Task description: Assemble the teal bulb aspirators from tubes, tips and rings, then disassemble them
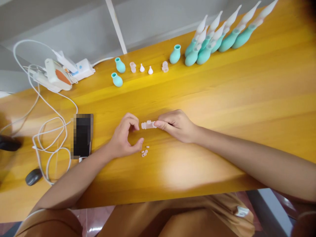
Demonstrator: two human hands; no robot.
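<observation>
Nearest to the body, on the bare front part of the yellow wooden table, a cluster of tiny clear plastic pieces is seen, lying loose just beside the thumb of the left hand. This hand is curled, with thumb and forefinger kept apart, and nothing is seen held in it. A little further, a small translucent plastic tube is pinched at one end by the thumb and forefinger of the right hand; its free end is directed to the left fingertips and is held just above the table surface. The grip is judged to be narrow, so the tube could be turned or dropped if it is pushed from the free end. The tiny pieces could be swept away by the left palm or wrist, and on the glossy wood they would probably be hard to find again. To the left, a dark flat phone and a looped white cable are placed near the left forearm, where the cable could be caught. Far behind, separate teal rubber bulbs, small clear nozzle parts and a row of teal bulbs with white pointed tips are standing, well apart from the hands; the tall ones could be tipped by a careless reach.
</observation>
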